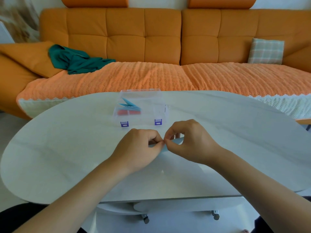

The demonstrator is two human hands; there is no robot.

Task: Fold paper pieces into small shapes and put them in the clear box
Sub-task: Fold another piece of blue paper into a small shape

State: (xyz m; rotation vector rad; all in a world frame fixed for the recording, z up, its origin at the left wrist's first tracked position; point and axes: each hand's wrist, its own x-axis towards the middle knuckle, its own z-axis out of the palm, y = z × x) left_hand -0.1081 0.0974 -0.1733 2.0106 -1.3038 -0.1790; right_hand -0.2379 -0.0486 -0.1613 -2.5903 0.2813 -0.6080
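Green cloth (77, 62): seen crumpled on the orange sofa (127, 36), far left and well apart from the work.

Table (67, 148): a white oval top, on which the task's things are set.

Left hand (139, 148): curled, low over the table; the paper's left end is pinched between thumb and forefinger, whose fingertips (161, 144) are closed on it. The other fingers are tucked under.

Clear box (161, 105): placed just beyond the hands, lid off or open. Blue folded shapes (129, 104) and a red one (128, 112) are held in its left part.

Paper piece (178, 141): pale blue, held between the two hands close to the table top and mostly hidden by them. It is judged very light, thin and easily creased or torn; it is best taken at edges and corners with fingertips, with pressure applied along the fold line.

Right hand (191, 142): arched over the paper, thumb and forefinger closed on it where they meet the left hand's pinch. Whether the remaining fingers touch the sheet cannot be told.

Checked cushion (265, 51): propped on the sofa, far right.
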